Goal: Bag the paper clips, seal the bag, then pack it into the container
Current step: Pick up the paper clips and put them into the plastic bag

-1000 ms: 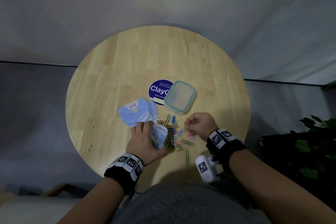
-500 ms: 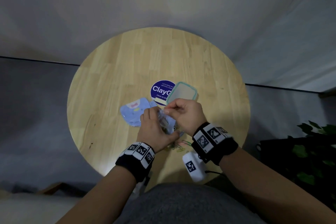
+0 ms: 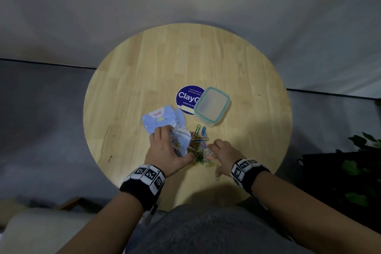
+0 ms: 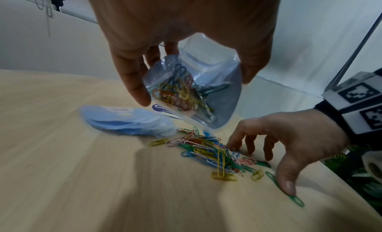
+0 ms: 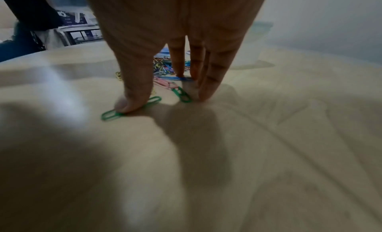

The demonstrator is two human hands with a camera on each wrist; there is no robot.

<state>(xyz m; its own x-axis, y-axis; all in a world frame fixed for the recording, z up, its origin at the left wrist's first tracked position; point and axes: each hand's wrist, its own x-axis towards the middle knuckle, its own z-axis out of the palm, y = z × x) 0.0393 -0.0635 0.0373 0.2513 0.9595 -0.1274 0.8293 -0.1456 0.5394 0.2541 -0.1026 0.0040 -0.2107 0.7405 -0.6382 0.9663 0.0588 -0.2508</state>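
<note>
My left hand (image 3: 167, 148) grips a clear zip bag (image 4: 194, 90) just above the table, its mouth open, with several coloured paper clips inside. A pile of loose paper clips (image 3: 201, 148) (image 4: 206, 149) lies on the wood to the right of the bag. My right hand (image 3: 221, 151) reaches down onto the pile's right side with spread fingers. Its thumb (image 5: 132, 103) presses a green clip (image 5: 112, 114), and its fingertips (image 5: 204, 95) touch the table beside another green clip (image 5: 184, 95). The clear container (image 3: 212, 105) with a teal-rimmed lid sits behind the pile.
A stack of pale blue bags (image 3: 162, 119) lies left of the container, a round dark blue sticker (image 3: 188, 99) behind it. The round wooden table (image 3: 123, 93) ends close to my body. A dark plant (image 3: 362, 171) stands to the right.
My right hand left the bag's mouth and dropped back onto the loose clips. The left hand with the bag moved down and left toward the table.
</note>
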